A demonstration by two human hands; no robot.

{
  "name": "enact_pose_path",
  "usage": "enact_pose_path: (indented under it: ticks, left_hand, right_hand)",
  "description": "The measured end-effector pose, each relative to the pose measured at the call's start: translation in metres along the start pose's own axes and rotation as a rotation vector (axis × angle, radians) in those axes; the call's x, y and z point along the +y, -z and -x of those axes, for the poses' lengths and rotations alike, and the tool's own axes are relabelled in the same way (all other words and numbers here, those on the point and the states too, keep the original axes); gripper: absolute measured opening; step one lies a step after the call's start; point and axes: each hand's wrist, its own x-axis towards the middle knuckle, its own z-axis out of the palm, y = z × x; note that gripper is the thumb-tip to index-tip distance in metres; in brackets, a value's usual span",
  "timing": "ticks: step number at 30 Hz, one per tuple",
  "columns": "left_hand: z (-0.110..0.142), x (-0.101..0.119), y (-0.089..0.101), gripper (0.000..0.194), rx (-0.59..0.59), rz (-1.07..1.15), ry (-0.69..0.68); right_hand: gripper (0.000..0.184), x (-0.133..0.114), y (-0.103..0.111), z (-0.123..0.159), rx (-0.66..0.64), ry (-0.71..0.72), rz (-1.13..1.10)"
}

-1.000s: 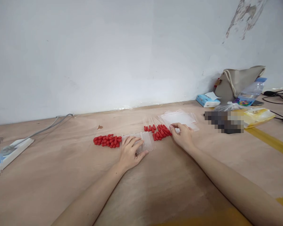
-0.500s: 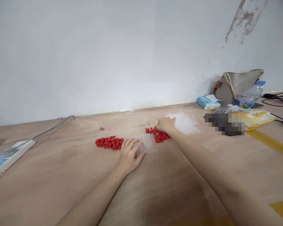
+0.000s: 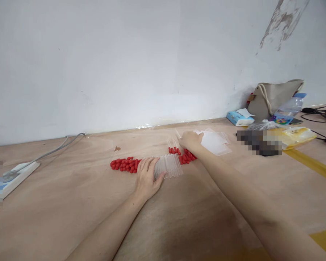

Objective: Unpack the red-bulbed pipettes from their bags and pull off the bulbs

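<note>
My left hand (image 3: 146,177) rests palm down at the left end of a row of clear thin tubes (image 3: 170,166), fingers lying on them and thumb apart. Loose red rubber bulbs (image 3: 125,165) are heaped just left of it. My right hand (image 3: 190,140) is closed at the far side of the row, a clear tube of a dropper (image 3: 177,133) poking out by its fingertips; its bulb end is hidden. Beside those fingertips lie several droppers (image 3: 174,150), red bulbs toward me and tubes toward the wall. More red bulbs (image 3: 188,157) lie partly under my right wrist.
White sheets or flat bags (image 3: 214,142) lie right of my right hand. Further right are a blue tissue pack (image 3: 239,118), a grey bag (image 3: 279,98), a yellow package (image 3: 299,137) and black cables (image 3: 320,112). A power strip (image 3: 21,177) with a grey cable is at left.
My left hand has drawn slightly left, and its fingers have come closer together, baring more of the tubes. The tube at my right fingertips now shows more plainly.
</note>
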Motion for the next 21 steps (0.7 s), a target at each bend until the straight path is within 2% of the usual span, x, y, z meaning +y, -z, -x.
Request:
enact_pose_path:
  ticks: [3,6,8,10,15,21]
  left_hand:
    - [0.000,0.000,-0.001,0.051,0.057,-0.028,0.009]
    - [0.000,0.002,0.001,0.055,0.133,-0.103,-0.005]
    - [0.001,0.003,0.003,0.049,0.158,-0.172,-0.052]
    - [0.004,0.003,0.007,0.039,0.135,-0.217,-0.122]
    - [0.018,0.002,0.017,0.018,0.008,-0.183,-0.255]
    - [0.022,0.002,0.026,0.012,-0.027,-0.140,-0.259]
  right_hand:
    - [0.025,0.012,0.003,0.024,0.215,0.196,-0.070]
    - [0.021,0.025,-0.009,0.055,0.412,0.545,-0.195]
    - [0.019,0.034,-0.022,0.074,0.528,0.751,-0.257]
    - [0.018,0.041,-0.037,0.088,0.606,0.867,-0.297]
    - [0.020,0.044,-0.060,0.103,0.647,1.051,-0.349]
    - [0.017,0.035,-0.060,0.108,0.609,1.123,-0.358]
